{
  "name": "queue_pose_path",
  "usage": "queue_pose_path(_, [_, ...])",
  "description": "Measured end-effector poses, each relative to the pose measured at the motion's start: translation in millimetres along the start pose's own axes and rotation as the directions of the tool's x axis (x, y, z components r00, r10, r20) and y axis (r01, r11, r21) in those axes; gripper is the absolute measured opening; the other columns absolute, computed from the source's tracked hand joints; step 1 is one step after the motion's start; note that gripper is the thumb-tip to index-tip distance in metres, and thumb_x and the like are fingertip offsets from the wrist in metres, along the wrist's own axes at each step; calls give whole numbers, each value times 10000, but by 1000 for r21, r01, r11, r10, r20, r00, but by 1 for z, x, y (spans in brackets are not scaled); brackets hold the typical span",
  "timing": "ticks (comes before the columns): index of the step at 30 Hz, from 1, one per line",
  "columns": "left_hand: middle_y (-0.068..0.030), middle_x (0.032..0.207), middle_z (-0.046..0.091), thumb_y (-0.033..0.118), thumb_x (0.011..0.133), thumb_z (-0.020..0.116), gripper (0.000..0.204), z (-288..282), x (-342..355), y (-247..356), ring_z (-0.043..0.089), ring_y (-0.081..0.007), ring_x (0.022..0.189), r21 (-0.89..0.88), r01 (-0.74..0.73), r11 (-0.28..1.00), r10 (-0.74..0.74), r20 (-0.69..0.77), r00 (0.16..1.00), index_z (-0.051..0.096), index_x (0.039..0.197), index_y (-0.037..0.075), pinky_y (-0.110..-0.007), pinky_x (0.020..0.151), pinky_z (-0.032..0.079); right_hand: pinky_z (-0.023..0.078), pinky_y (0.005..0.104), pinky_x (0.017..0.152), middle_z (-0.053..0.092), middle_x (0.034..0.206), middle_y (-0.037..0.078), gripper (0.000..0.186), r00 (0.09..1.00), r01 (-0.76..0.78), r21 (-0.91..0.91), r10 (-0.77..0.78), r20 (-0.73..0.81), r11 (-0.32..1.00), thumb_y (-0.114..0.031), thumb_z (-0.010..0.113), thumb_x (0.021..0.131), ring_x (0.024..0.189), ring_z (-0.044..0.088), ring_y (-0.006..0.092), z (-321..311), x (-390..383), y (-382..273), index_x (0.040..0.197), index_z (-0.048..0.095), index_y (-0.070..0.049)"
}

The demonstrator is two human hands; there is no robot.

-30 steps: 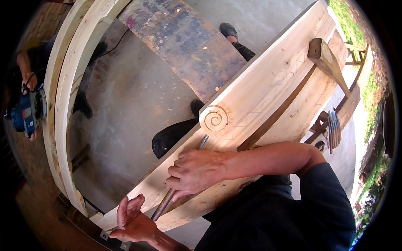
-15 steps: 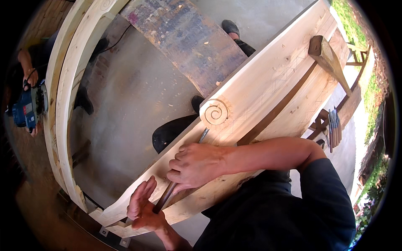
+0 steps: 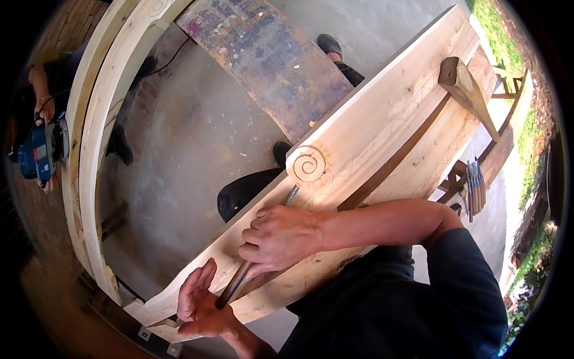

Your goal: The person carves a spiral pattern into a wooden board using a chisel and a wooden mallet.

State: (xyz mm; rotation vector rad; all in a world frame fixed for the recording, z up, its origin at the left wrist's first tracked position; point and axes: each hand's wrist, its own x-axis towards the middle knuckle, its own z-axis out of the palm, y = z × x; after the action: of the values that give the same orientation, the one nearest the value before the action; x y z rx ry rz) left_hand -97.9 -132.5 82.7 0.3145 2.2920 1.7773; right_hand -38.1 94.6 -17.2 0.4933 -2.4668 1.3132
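A long pale plank (image 3: pixel 388 119) bears a carved spiral (image 3: pixel 309 164) and faint pencilled lines. My right hand (image 3: pixel 281 236) is wrapped round a chisel (image 3: pixel 238 280), whose metal tip sits just below the spiral. At the lower left, my left hand (image 3: pixel 206 305) is open, fingers loosely bent and apart, its palm against the butt of the chisel's handle. A wooden mallet (image 3: pixel 463 93) lies on the board at upper right, and several carving tools (image 3: pixel 474 188) rest together beyond the right edge.
Curved beams (image 3: pixel 110 90) stand at left, where a co-worker's hand (image 3: pixel 45 110) grips a blue power tool (image 3: pixel 37 158). A stained board (image 3: pixel 257 54) reaches the plank from the top. Dark-clad legs and shoes (image 3: pixel 329 45) show beside it, above the concrete floor (image 3: pixel 167 179). Grass lies at far right.
My left hand has moved up and right, further onto the chisel's handle. My right hand and the chisel have shifted slightly upward, the tip closer to the spiral.
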Motion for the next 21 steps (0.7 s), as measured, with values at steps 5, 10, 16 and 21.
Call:
queue_pose_path(5, [-317, 1039, 761, 948, 921, 159, 1244, -27, 1, -1, 769, -447, 1030, 9, 30, 1000, -29, -78, 997, 671, 1216, -148, -551, 1006, 619, 524, 358, 615, 586, 719, 29, 498, 1000, 22, 7, -22, -16, 1000, -582, 686, 948, 653, 650, 219, 5, 7, -5, 789, 612, -116])
queue_pose_path(10, [-345, 1011, 749, 972, 896, 202, 1281, 3, 2, -7, 768, -466, 1011, -56, 70, 996, -72, -38, 997, 658, 1208, -184, -581, 980, 624, 524, 357, 615, 580, 713, 35, 504, 999, -34, -9, 34, -4, 999, -585, 685, 946, 647, 647, 222, 0, 1, -1, 778, 611, -116])
queue_pose_path(16, [-320, 1023, 757, 948, 922, 214, 1226, 6, 16, -2, 773, -435, 1019, 196, -10, 981, -21, 153, 988, 679, 1201, -151, -557, 993, 621, 526, 376, 614, 581, 717, 40, 499, 999, -35, 29, 34, 13, 999, -582, 687, 946, 658, 656, 239, -1, 4, -1, 785, 614, -115])
queue_pose_path(21, [-315, 1057, 751, 919, 946, 248, 1188, -3, 6, -9, 770, -433, 1027, -113, 64, 992, -66, -15, 998, 667, 1221, -157, -557, 970, 630, 494, 368, 593, 541, 705, 26, 485, 1000, -16, 9, 16, 2, 1000, -559, 690, 954, 630, 622, 219, -5, 1, 2, 772, 587, -121])
